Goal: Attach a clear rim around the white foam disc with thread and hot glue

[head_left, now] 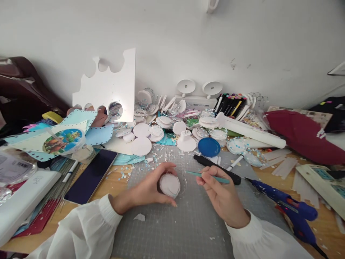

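My left hand [147, 189] curves its thumb and fingers around the edge of a small round white disc [170, 185], holding it above the mat. A thin, clear loop shows at the disc's right side, too faint to make out fully. To the right, my right hand [222, 196] pinches a slim teal stick-like tool [193, 173] between thumb and fingers. Its narrow end points left toward the disc, with a gap between them. Beneath both hands lies a grey gridded cutting mat [172, 235], with a torn white scrap [139, 217] on it.
Behind the mat are piled white discs [141, 145], a blue round lid [209, 147] and blue-white scraps. A black-handled tool [215, 169] and blue glue gun [285, 201] lie right. A phone [91, 176], lidded cup [81, 149] and white box [29, 201] sit left.
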Available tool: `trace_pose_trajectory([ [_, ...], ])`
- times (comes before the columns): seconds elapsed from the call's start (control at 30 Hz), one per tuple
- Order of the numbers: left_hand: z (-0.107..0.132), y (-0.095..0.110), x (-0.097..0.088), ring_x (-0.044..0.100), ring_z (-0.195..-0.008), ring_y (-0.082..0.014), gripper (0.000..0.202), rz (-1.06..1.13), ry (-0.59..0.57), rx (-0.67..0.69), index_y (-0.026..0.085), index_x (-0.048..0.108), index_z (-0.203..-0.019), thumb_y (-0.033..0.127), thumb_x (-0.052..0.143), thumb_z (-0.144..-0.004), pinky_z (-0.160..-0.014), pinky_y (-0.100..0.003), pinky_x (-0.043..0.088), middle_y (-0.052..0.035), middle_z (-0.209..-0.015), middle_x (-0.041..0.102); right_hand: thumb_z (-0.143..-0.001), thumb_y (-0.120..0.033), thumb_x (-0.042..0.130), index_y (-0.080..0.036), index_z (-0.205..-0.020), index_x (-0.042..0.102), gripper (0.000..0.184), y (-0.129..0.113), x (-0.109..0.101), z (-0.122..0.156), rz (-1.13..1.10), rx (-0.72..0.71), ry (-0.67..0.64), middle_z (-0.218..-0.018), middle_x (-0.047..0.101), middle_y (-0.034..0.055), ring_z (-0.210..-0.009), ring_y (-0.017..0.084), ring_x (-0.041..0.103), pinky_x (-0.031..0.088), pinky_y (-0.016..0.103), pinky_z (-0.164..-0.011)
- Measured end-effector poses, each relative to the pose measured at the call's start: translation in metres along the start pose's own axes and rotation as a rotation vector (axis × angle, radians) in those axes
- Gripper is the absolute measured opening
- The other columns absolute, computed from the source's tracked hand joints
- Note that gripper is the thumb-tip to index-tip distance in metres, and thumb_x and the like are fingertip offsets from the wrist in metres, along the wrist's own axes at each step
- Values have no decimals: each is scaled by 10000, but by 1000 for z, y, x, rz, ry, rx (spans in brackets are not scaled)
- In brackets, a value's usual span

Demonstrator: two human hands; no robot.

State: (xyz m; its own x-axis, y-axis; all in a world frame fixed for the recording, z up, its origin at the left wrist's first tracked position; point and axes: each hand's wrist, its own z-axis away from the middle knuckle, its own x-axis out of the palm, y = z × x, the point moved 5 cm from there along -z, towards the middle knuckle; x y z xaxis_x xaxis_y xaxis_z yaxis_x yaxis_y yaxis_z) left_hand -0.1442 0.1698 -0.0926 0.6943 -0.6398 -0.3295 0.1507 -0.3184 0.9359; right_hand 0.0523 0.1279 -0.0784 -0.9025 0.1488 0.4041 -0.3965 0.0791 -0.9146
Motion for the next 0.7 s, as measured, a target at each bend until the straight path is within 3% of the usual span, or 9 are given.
trace_pose_trajectory([
  [0.13, 0, 1, 2, 521, -1254, -338, 1010, -193, -69, -1, 267, 327, -1410, 446, 879, -584, -1052, -505, 418, -146, -1353, 531, -707, -352, 838, -212, -641, 677, 223, 4, 2, 1, -22, 24, -16, -690, 618, -20, -630, 103, 594, 520, 257, -670],
  [0.23, 5, 13, -6, 359, -1389, -383, 1075, -289, 8, 91, 272, 325, -1426, 471, 896, -537, -1129, -553, 317, -172, -1498, 375, -714, -349, 834, -207, -634, 683, 222, 5, 4, 2, -25, 25, -34, -680, 622, -17, -620, 102, 588, 506, 251, -654],
  [0.3, 9, 22, -13, 373, -1378, -356, 873, -288, 120, 132, 274, 419, -1362, 447, 858, -628, -1129, -532, 318, -148, -1459, 425, -728, -344, 826, -207, -640, 685, 215, 7, 6, 4, -17, 19, -46, -679, 624, -15, -619, 105, 587, 497, 251, -641],
  [0.43, 15, 34, -17, 506, -1234, -272, 341, -221, 319, 177, 255, 599, -1108, 334, 740, -807, -1073, -449, 374, -81, -1200, 615, -787, -312, 780, -213, -672, 673, 186, 14, 8, 8, 41, -12, -84, -706, 633, -13, -640, 116, 588, 484, 256, -627],
  [0.7, 15, 38, -4, 593, -1040, -230, 109, -84, 349, 170, 220, 684, -937, 273, 703, -843, -985, -392, 418, -50, -948, 708, -830, -231, 733, -222, -728, 657, 128, 22, 9, 19, 200, -101, -120, -766, 630, 2, -650, 132, 585, 457, 261, -580],
])
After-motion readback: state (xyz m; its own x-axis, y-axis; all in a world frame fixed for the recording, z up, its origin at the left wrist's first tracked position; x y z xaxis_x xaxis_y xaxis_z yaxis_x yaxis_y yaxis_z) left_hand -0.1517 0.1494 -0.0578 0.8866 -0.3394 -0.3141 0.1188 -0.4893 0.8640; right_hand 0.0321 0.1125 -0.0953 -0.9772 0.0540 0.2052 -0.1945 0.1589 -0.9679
